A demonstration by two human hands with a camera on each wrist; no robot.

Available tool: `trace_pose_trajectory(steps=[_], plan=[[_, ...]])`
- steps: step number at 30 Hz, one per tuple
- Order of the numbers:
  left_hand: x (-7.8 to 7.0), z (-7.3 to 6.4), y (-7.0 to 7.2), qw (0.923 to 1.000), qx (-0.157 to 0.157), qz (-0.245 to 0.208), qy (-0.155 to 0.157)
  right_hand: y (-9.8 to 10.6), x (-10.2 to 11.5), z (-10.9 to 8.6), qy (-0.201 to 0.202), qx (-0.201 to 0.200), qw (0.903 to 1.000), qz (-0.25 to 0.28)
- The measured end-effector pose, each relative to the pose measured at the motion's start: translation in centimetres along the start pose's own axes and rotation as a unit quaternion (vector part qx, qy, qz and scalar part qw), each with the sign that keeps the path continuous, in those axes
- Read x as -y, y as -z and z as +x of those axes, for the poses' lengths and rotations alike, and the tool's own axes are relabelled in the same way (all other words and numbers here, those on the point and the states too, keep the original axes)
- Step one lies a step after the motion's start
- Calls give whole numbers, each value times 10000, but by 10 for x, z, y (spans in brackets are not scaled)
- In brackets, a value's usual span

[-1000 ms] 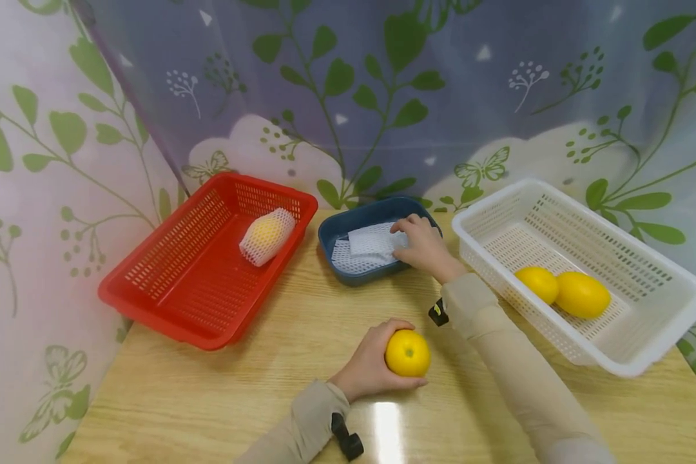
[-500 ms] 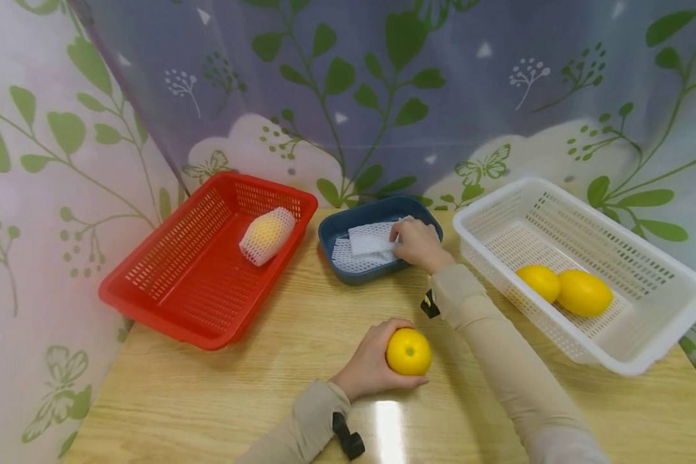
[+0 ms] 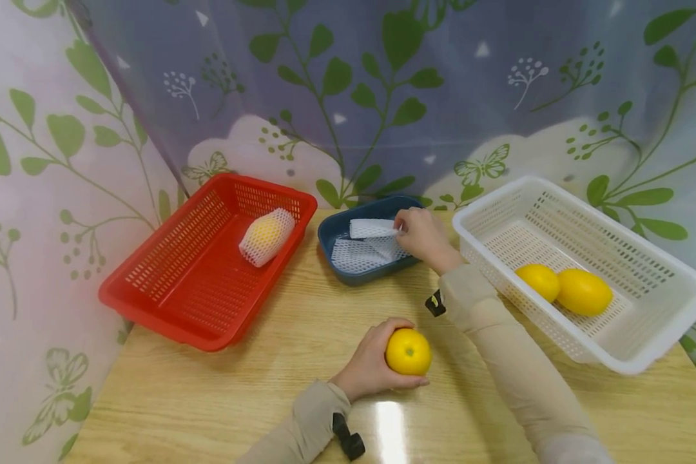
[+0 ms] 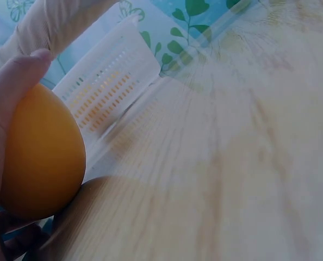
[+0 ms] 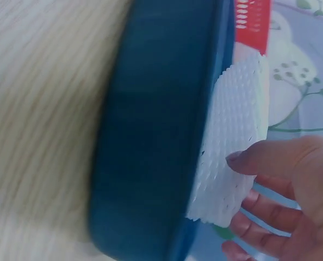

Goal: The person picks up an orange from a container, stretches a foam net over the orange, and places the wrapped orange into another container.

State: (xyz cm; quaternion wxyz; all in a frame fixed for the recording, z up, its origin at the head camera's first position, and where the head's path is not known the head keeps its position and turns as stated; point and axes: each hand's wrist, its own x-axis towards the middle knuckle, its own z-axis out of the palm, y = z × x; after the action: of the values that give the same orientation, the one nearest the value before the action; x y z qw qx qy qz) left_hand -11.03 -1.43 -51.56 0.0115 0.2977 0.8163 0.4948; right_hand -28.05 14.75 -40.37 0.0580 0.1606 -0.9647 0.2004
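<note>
In the head view my left hand point(image 3: 371, 361) grips a smooth yellow fruit point(image 3: 408, 352) at the table's near middle, thumb and fingers curved round its sides. The left wrist view shows the same fruit, egg-shaped, low over the wood. My right hand point(image 3: 426, 238) is over the right end of a dark blue tray point(image 3: 355, 279), pinching the end of a white foam net sleeve point(image 3: 373, 228) between thumb and fingers. More foam netting point(image 3: 356, 256) lies flat in the tray beneath it. In the right wrist view the sleeve point(image 5: 231, 136) rises above the tray wall.
On the left stands a red basket point(image 3: 209, 338) with one yellow fruit in a foam net point(image 3: 267, 236). A white basket point(image 3: 632, 367) on the right contains two yellow fruits point(image 3: 584, 292). A patterned curtain point(image 3: 348, 96) hangs right behind the tray and baskets.
My right hand has gone from reaching into the tray to pinching a foam net sleeve, whose near edge has lifted off the netting below. The left hand and its fruit stay put.
</note>
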Motion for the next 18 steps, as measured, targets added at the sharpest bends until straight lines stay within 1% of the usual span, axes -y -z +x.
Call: trace_pose_trajectory(steps=[5,11,13,15,18], plan=[[1,-1,2,9999,73,-143,-26,15,9,-6,-12,-162,9997,174],[3,-1,4,9987,218,-460,-96,29,15,-15,-309,-265,9980,479],[4,-1,4,9982,181,-562,-124,32,15,-19,-372,-389,9964,661],[5,0,3,9970,150,-756,-111,33,15,-23,-388,-548,9938,887],[7,2,2,9930,68,-1176,97,36,17,-32,-371,-864,9891,1132]])
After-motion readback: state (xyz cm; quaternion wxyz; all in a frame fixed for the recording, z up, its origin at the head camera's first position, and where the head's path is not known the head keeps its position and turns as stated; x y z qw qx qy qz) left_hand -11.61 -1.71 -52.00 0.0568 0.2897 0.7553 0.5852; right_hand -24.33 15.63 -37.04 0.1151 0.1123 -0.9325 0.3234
